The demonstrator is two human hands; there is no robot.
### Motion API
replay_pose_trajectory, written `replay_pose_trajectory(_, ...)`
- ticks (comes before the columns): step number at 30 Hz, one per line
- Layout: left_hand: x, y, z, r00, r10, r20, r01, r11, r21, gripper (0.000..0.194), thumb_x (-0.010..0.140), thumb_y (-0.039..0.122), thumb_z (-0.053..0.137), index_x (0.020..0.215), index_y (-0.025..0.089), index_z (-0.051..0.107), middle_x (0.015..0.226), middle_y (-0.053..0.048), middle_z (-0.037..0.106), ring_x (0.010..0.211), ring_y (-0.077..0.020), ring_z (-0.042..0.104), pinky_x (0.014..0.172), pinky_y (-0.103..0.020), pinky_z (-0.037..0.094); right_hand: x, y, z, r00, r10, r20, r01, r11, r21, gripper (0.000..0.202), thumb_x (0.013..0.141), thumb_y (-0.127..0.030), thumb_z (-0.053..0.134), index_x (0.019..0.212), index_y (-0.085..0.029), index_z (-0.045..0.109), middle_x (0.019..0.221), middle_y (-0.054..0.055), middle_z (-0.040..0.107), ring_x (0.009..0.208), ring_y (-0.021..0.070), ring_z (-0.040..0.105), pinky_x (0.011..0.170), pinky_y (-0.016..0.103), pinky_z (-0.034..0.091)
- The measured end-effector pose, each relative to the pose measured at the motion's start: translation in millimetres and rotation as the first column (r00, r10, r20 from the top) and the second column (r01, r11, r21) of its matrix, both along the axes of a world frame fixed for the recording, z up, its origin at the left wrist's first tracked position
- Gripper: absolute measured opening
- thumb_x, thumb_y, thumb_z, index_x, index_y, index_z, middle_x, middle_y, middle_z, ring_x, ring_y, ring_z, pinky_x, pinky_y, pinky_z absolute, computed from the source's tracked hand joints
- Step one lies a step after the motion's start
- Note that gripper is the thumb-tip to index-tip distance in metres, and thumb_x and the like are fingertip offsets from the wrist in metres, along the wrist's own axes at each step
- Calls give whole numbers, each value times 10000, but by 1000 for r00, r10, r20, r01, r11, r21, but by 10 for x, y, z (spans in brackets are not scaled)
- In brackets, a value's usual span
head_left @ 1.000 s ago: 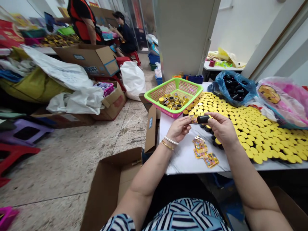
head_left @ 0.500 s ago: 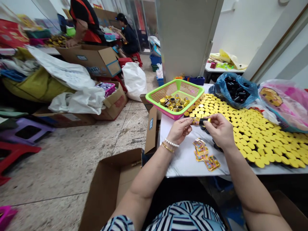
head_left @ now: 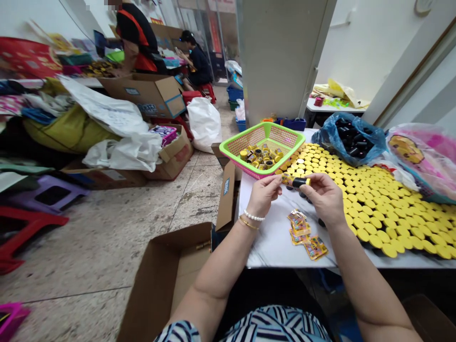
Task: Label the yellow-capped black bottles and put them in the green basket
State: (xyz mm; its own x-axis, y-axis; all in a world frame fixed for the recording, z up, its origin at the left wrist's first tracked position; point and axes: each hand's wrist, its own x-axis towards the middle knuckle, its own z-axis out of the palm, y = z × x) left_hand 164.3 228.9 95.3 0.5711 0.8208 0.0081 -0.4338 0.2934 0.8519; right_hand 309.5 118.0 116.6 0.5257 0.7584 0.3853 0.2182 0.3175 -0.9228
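Between my two hands lies a small black tube [head_left: 298, 182] with a yellow cap, held level above the table. My right hand [head_left: 326, 197] is closed round its capped end, thumb below. At the other end my left hand [head_left: 265, 192] pinches a yellow printed sleeve [head_left: 286, 179]; how far it covers the tube I cannot tell. Below the hands, flat printed yellow sleeves [head_left: 302, 232] lie in a loose pile on the white table [head_left: 267, 247]. Many tubes with yellow caps [head_left: 384, 204] stand packed together to the right of my right hand.
A green and pink basket [head_left: 228, 145] with wrapped tubes stands beyond my left hand. A blue bag [head_left: 326, 133] of black pieces sits at the back right, beside a pink plastic bag [head_left: 413, 147]. An open carton [head_left: 153, 275] is at my left. Two people are farther off.
The view has shifted slightly, so the scene sits a little lower and farther right. Both hands still hold the tube and sleeve, and the tube is tilted slightly differently.
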Motion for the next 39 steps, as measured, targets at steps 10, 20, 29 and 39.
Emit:
replay_pose_trajectory(10, -292, -296, 232, 978, -210, 15, 203, 958, 203, 620, 686, 297, 924, 1264, 211, 720, 1114, -105, 717, 856, -179, 688, 751, -297, 585, -27, -234, 181, 967, 213, 138, -216, 976, 10, 372, 791, -305, 855, 1140, -285, 728, 1156, 64, 681, 1051, 229, 708, 919, 401, 655)
replay_pose_trajectory(20, -1162, -792, -216, 925, -135, -354, 244, 927, 285, 361, 708, 262, 899, 1043, 163, 811, 1004, -115, 766, 912, -209, 704, 853, -292, 544, -645, -847, -461, 886, 216, 411, -200, 976, -82, 443, 836, -226, 810, 1242, -349, 683, 1142, 67, 714, 1059, 269, 701, 878, 459, 655)
replay_pose_trajectory(29, -912, -337, 333, 898, -373, -233, 410, 901, 141, 507, 773, 386, 868, 1216, 167, 755, 983, -138, 762, 737, -170, 700, 673, -294, 565, -522, -376, -18, 743, 4, 669, -181, 964, 196, 494, 840, -172, 795, 1278, -369, 678, 1173, 57, 734, 1079, 269, 708, 887, 466, 644)
replay_pose_trajectory(39, -730, 3, 682, 986, -68, -153, 125, 908, 400, 408, 757, 307, 876, 1090, 105, 752, 808, -55, 723, 663, -117, 634, 642, -248, 515, -349, 160, 245, 855, 52, 517, -206, 948, 244, 342, 881, -207, 759, 1213, -283, 730, 1178, 77, 704, 1082, 234, 708, 894, 405, 677)
